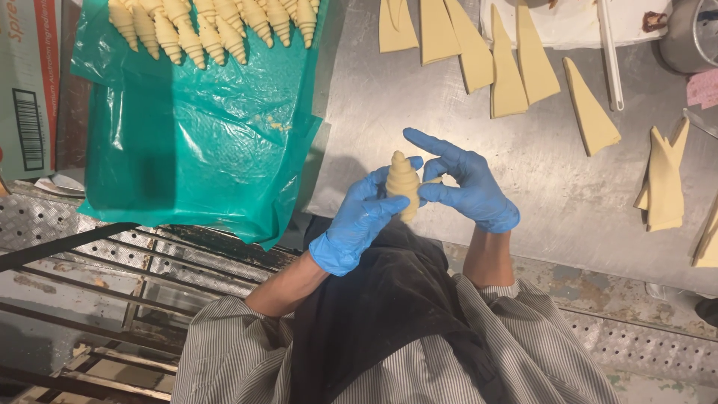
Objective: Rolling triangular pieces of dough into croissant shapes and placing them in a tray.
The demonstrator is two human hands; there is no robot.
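Head view: both hands in blue gloves, held above the steel counter [374,97] edge. Left hand [359,221] cups a rolled dough cone [402,183], fingers wrapped round its side; right hand [467,187] pinches its other side w/ thumb, index finger stretched out. Green plastic sheet [194,127] w/ rolled cones [209,26] at left, cut dough triangles [516,67] beyond.

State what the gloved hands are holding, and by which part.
Both hands hold one pale, rolled, cone-shaped piece of raw dough. The left hand wraps its lower half; the right hand pinches its right side. Its pointed tip is free.
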